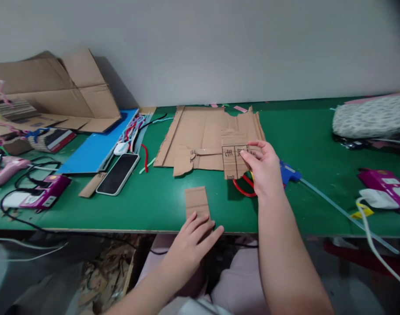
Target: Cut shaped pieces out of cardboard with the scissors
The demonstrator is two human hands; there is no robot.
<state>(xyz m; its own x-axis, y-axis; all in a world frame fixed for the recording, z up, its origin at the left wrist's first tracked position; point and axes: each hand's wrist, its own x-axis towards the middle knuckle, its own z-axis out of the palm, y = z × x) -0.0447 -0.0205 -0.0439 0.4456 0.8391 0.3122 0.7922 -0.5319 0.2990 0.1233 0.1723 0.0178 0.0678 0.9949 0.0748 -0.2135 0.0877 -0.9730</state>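
Note:
My right hand (264, 164) pinches a cardboard piece (234, 159) with black printed characters between thumb and fingers, above the table. Near the front edge a small plain cardboard strip (196, 201) lies flat, with the spread fingers of my left hand (196, 236) resting on its near end. Behind the right hand are scissors, one red handle (244, 189) showing below the printed piece. A blue glue gun (288, 173) with a long translucent glue stick (331, 203) is partly hidden by my right wrist. Larger cut cardboard sheets (200, 127) lie beyond both hands.
A phone (118, 174), a blue board (95, 151) and colourful pipe cleaners (131, 131) lie left of centre. Folded cardboard (88, 96) stands far left. Purple power strips (49, 190) with cables sit on both sides. A bundle in whitish mesh wrapping (373, 116) lies far right.

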